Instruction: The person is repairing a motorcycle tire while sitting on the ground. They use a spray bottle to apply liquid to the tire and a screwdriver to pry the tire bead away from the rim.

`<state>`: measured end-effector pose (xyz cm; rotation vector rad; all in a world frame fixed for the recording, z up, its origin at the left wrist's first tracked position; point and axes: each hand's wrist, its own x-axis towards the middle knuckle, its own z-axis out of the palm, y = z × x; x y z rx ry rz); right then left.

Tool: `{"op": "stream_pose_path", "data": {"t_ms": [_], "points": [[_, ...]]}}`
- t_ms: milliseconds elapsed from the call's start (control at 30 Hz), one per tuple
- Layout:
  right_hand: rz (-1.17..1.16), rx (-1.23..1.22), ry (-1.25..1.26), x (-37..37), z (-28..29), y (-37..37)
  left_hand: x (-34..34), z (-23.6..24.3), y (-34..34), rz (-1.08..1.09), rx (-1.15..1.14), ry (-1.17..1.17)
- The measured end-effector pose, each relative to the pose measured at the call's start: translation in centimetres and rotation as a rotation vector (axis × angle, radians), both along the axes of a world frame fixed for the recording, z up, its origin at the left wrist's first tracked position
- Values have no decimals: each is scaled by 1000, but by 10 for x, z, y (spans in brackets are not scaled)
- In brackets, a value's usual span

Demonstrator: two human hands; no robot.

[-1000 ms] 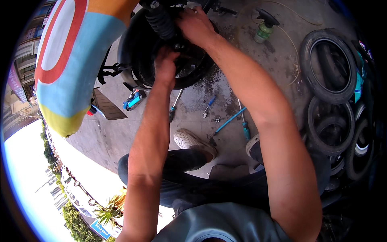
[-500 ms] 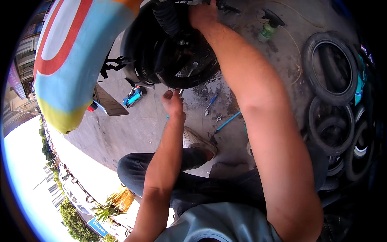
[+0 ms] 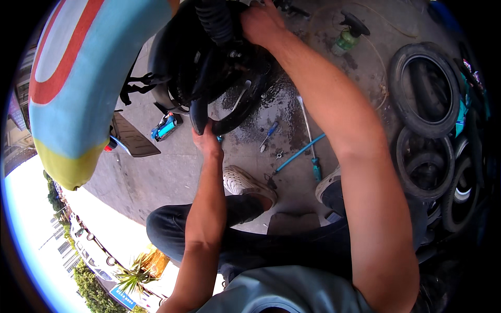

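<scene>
A black tyre (image 3: pixel 236 124) hangs in front of me, its near side bulging out toward me from the dark wheel. My left hand (image 3: pixel 206 142) grips the tyre's lower edge, thumb on the near side and the other fingers mostly hidden behind. At the top, my right hand (image 3: pixel 262 25) is closed over the tyre's upper right side, with its fingertips partly out of sight. A slim metal tyre lever (image 3: pixel 241 95) slants inside the tyre's opening, touched by neither hand. Above it a ribbed black rubber boot (image 3: pixel 215 21) covers part of the wheel.
On the wet floor lie a blue screwdriver (image 3: pixel 270 133), a blue rod (image 3: pixel 300 154) and a long turquoise-handled screwdriver (image 3: pixel 317 169). A green spray bottle (image 3: pixel 344 43) stands farther off. Loose tyres (image 3: pixel 453 96) are piled at right. A colourful padded cover (image 3: pixel 78 115) juts in at upper left.
My left hand has moved slightly left and down, and now grips the tyre's edge. The tyre's lower edge has come toward me. My right hand stays near the top.
</scene>
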<state>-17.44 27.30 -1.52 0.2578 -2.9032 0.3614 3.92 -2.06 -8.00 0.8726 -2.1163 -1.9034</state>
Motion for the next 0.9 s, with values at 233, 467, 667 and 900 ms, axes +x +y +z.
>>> {"op": "stream_pose_path", "data": {"t_ms": [233,467,667,900], "points": [[-149,45,-178,5,36,-7,13,45,19,-183,-685,-67],[227,48,101,39,47,1,19,53,27,-265,-647,-40],[126,166,87,1,19,-7,4,13,2,-199,-211,15],[-140,153,-49,-23,-1,15,-39,33,14,-343,-440,-48]]}}
